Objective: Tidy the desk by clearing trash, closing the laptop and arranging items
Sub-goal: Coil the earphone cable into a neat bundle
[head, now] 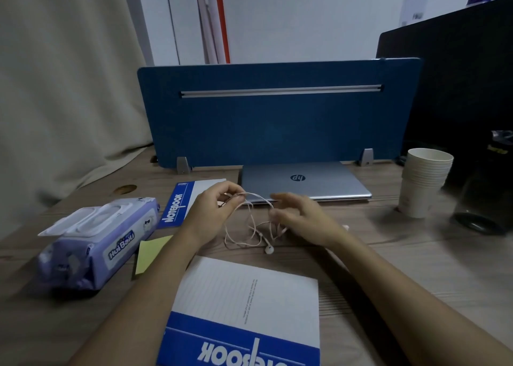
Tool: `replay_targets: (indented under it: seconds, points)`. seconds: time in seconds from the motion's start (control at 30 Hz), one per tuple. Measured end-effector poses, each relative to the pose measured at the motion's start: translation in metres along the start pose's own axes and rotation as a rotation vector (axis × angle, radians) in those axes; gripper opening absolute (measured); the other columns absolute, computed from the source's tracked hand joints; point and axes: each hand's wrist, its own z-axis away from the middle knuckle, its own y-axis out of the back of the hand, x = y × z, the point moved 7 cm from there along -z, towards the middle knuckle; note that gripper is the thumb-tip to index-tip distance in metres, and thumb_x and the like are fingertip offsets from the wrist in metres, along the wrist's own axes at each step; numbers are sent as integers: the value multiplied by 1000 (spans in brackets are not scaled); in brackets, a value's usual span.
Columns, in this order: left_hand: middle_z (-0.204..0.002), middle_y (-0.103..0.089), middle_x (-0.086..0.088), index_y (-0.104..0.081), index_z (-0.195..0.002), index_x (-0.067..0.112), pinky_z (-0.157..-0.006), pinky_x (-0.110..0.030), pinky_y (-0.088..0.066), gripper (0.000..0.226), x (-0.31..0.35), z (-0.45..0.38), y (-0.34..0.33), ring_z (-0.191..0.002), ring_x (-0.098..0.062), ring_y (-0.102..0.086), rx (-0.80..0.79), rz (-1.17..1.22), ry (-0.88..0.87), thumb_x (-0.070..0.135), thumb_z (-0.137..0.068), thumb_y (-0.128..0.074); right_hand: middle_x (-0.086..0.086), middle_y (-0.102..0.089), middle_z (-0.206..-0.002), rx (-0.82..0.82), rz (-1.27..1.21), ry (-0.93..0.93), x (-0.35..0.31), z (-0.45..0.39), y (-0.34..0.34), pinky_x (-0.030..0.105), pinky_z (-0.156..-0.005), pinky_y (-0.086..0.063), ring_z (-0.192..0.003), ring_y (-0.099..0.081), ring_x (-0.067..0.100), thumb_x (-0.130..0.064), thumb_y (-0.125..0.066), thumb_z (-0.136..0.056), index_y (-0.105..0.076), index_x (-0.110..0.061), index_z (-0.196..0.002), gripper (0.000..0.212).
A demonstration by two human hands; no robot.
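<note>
Pinching the earphone cable [251,221] above the counter [416,254], your left hand [213,207] lifts a loop for coiling; your right hand [297,213] seems blurred, fingers loosely threading it.

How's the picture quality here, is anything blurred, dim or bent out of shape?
Head view: dim, bluish indoor light, soft shadows only. The right hand is motion-blurred at the fingers; the left hand, pinching the earphone cable, is sharper. The dark bottle at right is smeared. Wide-angle distortion bows the blue divider and stretches the near notebook.
</note>
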Motion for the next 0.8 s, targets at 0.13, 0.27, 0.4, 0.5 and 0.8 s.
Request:
replay_targets:
  seconds: [0.13, 0.27, 0.4, 0.5, 0.8]
  points:
    - [-93, -69, 18, -68, -94, 33, -74, -18, -48, 5, -3, 1, -4, -91, 1, -64, -26, 54, 56, 29, -93, -64, -9, -69, -77, -45, -20, 26, -3, 1, -13, 24, -71, -51, -73, -65, 5, -28, -66, -88, -66, -25, -97, 10]
    - [-95, -73, 10, -71, -91, 27, -82, -25, -50, 7, -6, 3, -7, -93, -6, -66, -141, 141, 99, 25, -93, -65, 5, -61, -73, 198, -393, -108, 7, 0, 11, 41, -71, -53, -68, -64, 19, -12, -52, -98, -62, -8, -86, 16]
    - [-101, -74, 7, -69, -93, 15, -86, -30, -53, 12, -13, 8, -13, -99, -11, -68, -272, 193, 178, 19, -96, -58, 5, -42, -69, 446, -852, -245, 24, 3, 42, 32, -59, -58, -52, -58, 15, -8, -42, -101, -54, -7, -88, 17]
    - [-96, -75, 1, -69, -94, 9, -87, -36, -53, 21, -16, 7, -7, -95, -16, -68, -273, 160, 185, 22, -99, -54, 4, -39, -68, 623, -903, -278, 38, 9, 71, 19, -37, -37, -44, -41, 9, -7, -41, -100, -53, -10, -86, 18]
    - [-98, -74, -4, -73, -87, 14, -88, -33, -51, 30, -26, 4, 21, -96, -15, -68, -142, 344, 233, 30, -99, -51, 0, -44, -68, 978, -884, -446, 92, 35, 128, 17, -35, -26, -47, -34, 8, -11, -45, -97, -61, -13, -98, 16]
